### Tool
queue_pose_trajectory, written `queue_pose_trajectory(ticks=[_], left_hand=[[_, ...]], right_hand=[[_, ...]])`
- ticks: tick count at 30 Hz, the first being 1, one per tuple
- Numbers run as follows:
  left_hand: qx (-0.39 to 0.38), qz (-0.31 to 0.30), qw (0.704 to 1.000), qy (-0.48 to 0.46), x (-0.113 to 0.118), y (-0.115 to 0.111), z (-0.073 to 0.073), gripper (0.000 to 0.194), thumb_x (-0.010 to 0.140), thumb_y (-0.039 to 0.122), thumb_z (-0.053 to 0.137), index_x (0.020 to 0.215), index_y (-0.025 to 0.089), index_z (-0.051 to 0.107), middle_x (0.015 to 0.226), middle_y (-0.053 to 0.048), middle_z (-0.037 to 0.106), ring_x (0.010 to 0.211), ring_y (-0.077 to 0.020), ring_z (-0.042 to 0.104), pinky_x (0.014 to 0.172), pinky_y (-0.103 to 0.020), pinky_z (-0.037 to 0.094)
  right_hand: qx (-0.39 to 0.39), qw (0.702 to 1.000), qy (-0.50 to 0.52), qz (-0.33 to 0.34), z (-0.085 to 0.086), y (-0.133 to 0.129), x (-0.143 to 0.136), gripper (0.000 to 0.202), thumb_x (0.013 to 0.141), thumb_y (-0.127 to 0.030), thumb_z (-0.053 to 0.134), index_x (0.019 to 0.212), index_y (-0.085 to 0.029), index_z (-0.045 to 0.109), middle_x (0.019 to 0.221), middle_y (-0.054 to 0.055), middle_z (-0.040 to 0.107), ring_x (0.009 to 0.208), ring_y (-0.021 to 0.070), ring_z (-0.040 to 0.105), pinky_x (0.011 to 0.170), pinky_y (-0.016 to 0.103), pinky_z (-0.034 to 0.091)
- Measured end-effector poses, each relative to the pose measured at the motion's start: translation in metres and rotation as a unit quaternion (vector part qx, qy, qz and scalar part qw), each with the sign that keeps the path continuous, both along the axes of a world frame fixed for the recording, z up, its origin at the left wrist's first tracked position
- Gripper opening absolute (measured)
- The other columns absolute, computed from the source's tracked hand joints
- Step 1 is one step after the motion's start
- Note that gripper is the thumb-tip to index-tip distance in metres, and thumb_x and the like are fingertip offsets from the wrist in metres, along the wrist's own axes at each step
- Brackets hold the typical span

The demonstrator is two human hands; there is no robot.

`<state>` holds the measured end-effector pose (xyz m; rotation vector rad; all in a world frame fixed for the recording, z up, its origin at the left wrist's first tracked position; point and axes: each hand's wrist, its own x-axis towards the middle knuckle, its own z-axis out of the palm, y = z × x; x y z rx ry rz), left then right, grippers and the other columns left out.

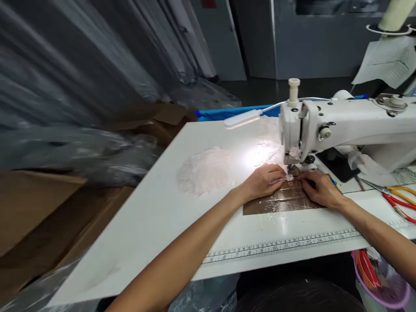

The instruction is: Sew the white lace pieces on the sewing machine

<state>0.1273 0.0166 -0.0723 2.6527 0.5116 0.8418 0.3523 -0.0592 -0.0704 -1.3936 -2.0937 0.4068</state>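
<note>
A small white lacy piece of fabric (289,177) lies under the needle of a white sewing machine (357,121). My left hand (264,182) is closed on the left side of this piece, fingers pressed together close to the presser foot. From the right, my right hand (320,188) pinches at the piece's other side with thumb and forefinger. Both hands rest over a brown plate (279,201) set on the white table. The exact edge between the fingers is too small to make out.
A pale pile of lacy pieces (206,170) lies left on the table (152,216). A lit lamp (242,119) hangs beside the machine head. Scissors (401,195) and a black phone-like slab (338,164) lie right. Cardboard boxes (39,203) stand left; a pink basket (399,299) sits below.
</note>
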Motion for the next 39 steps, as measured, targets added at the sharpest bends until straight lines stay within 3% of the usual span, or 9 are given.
queue_pose_trajectory(ticks=[9, 13, 18, 23, 28, 35, 39], left_hand=[[0.104, 0.051, 0.993, -0.016, 0.004, -0.005, 0.001, 0.019, 0.098, 0.023, 0.05, 0.092, 0.018, 0.068, 0.095, -0.006, 0.073, 0.085, -0.0161, 0.069, 0.074, -0.033, 0.057], [0.083, 0.043, 0.995, 0.021, 0.005, -0.006, 0.001, 0.023, 0.099, 0.021, 0.047, 0.092, 0.018, 0.068, 0.094, -0.006, 0.074, 0.086, -0.0167, 0.069, 0.077, -0.034, 0.056], [0.064, 0.027, 0.997, 0.033, -0.001, -0.001, 0.002, 0.021, 0.097, 0.021, 0.047, 0.093, 0.018, 0.068, 0.096, -0.006, 0.074, 0.089, -0.017, 0.07, 0.077, -0.032, 0.056], [0.063, 0.034, 0.997, 0.024, 0.0, -0.002, 0.003, 0.02, 0.097, 0.025, 0.051, 0.094, 0.021, 0.07, 0.095, -0.004, 0.074, 0.088, -0.0165, 0.069, 0.08, -0.033, 0.055], [0.101, 0.04, 0.994, -0.008, 0.002, -0.004, 0.001, 0.018, 0.096, 0.018, 0.053, 0.091, 0.02, 0.07, 0.093, -0.004, 0.074, 0.084, -0.0157, 0.069, 0.079, -0.033, 0.055], [0.091, 0.056, 0.994, 0.024, 0.001, -0.004, -0.001, 0.022, 0.098, 0.024, 0.05, 0.088, 0.022, 0.07, 0.09, -0.003, 0.073, 0.084, -0.0159, 0.068, 0.081, -0.035, 0.055], [0.108, 0.055, 0.992, 0.04, 0.002, -0.004, -0.001, 0.025, 0.099, 0.024, 0.048, 0.087, 0.022, 0.07, 0.091, -0.003, 0.074, 0.084, -0.0156, 0.068, 0.081, -0.035, 0.054]], right_hand=[[0.009, 1.0, -0.003, 0.015, -0.001, -0.002, -0.001, 0.027, 0.094, -0.018, 0.045, 0.105, -0.018, 0.07, 0.102, 0.008, 0.068, 0.096, 0.0205, 0.061, 0.087, 0.037, 0.051], [0.036, 0.994, -0.077, 0.066, -0.004, -0.001, 0.0, 0.033, 0.095, -0.019, 0.046, 0.12, -0.022, 0.068, 0.106, 0.011, 0.062, 0.1, 0.0227, 0.056, 0.089, 0.041, 0.05], [0.044, 0.988, -0.133, 0.071, -0.004, -0.002, -0.003, 0.035, 0.096, -0.025, 0.048, 0.125, -0.022, 0.068, 0.106, 0.015, 0.058, 0.099, 0.0274, 0.054, 0.085, 0.046, 0.05], [0.015, 0.996, -0.05, 0.076, -0.001, -0.002, 0.001, 0.032, 0.096, -0.024, 0.049, 0.121, -0.024, 0.07, 0.108, 0.011, 0.061, 0.101, 0.0232, 0.057, 0.09, 0.042, 0.05], [-0.022, 0.998, 0.051, 0.023, 0.006, 0.001, 0.004, 0.032, 0.092, -0.018, 0.046, 0.109, -0.024, 0.073, 0.108, 0.006, 0.067, 0.1, 0.0196, 0.063, 0.089, 0.038, 0.052], [-0.033, 0.999, 0.022, -0.003, 0.008, -0.001, 0.0, 0.033, 0.091, -0.019, 0.046, 0.108, -0.02, 0.073, 0.105, 0.007, 0.067, 0.093, 0.0194, 0.064, 0.083, 0.037, 0.052], [-0.017, 0.999, -0.013, 0.025, 0.006, 0.0, 0.002, 0.033, 0.096, -0.022, 0.043, 0.112, -0.019, 0.072, 0.104, 0.009, 0.065, 0.091, 0.0195, 0.062, 0.08, 0.035, 0.05]])
